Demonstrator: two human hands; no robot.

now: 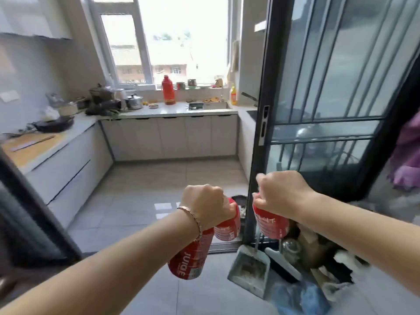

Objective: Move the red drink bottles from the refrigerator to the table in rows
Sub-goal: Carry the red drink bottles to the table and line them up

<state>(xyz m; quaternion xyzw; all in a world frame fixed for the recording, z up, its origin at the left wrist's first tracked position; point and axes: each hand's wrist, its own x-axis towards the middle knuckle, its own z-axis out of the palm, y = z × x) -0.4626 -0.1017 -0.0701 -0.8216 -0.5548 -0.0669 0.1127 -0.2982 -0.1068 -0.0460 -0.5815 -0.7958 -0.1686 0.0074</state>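
A kitchen is seen through a sliding glass door (318, 98), with a cluttered surface (172, 111) under the window. The left hand (205, 206) is wrapped around the necks of two red juice bottles (193, 255), and the right hand (283, 194) is clamped on a third bottle (270, 223), all hung downward, probably so more get carried per trip. A dustpan (248, 269) sits on the floor below. No refrigerator or table is visible.
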